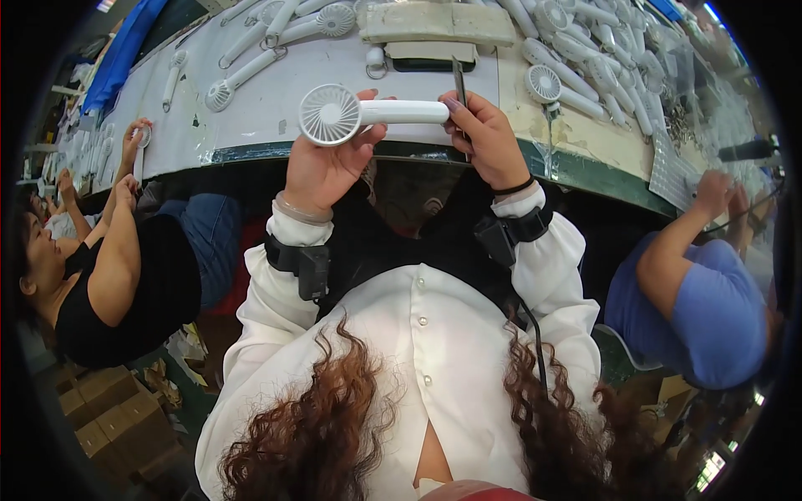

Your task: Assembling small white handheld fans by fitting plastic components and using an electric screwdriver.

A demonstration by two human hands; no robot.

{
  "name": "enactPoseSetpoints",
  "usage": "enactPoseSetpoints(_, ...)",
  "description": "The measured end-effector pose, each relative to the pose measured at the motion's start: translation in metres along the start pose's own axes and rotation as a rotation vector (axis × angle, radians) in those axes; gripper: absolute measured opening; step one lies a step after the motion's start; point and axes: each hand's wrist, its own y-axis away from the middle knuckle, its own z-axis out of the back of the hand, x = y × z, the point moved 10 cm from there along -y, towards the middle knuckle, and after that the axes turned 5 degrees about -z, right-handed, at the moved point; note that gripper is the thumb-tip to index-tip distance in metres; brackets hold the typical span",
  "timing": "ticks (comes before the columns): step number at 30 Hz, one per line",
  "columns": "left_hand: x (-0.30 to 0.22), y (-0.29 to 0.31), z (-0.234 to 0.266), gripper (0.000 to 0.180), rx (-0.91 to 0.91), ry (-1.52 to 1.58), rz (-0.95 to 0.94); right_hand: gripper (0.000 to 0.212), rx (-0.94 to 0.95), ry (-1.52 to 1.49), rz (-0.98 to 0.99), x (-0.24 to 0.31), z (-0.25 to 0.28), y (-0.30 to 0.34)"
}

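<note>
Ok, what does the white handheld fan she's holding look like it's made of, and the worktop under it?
The handheld fan looks like moulded white plastic, smooth and slightly glossy, with a fine slatted grille. The left hand holds its head end, the right hand its handle. The worktop seems a pale painted or laminated board, scuffed and chipped, with a dark green edge.

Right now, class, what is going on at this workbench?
A person in a white shirt holds a white handheld fan over the bench edge. The left hand grips it near the round head; the right hand holds the handle end along with a thin dark tool. Many similar fans lie on the bench, with co-workers on both sides.
</note>
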Motion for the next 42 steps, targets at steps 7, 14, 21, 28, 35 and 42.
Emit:
enactPoseSetpoints(7, -0.025, -0.005, -0.018, 0.052, 0.056, -0.257, -0.260, 0.019, -0.003, 0.129, 0.066, 0.001, -0.004, 0.004)
enactPoseSetpoints(14, -0.040, -0.009, -0.018, 0.038, -0.043, -0.484, -0.355, 0.017, -0.029, 0.269, 0.128, 0.002, -0.008, 0.006)
enactPoseSetpoints(21, -0.047, -0.020, -0.034, 0.027, 0.066, -0.650, -0.372, 0.018, -0.089, 0.363, 0.032, 0.001, -0.010, 0.002)
enactPoseSetpoints(28, -0.036, -0.048, -0.031, 0.025, 0.043, -0.737, -0.427, 0.024, -0.176, 0.353, 0.217, 0.007, -0.001, 0.009)
enactPoseSetpoints(35, -0.027, -0.057, -0.017, 0.025, 0.009, -0.583, -0.383, 0.024, -0.169, 0.342, 0.207, 0.006, -0.017, 0.015)
enactPoseSetpoints(42, -0.005, -0.064, -0.026, 0.035, 0.058, -0.751, -0.427, 0.023, -0.231, 0.544, 0.466, 0.018, -0.009, 0.010)
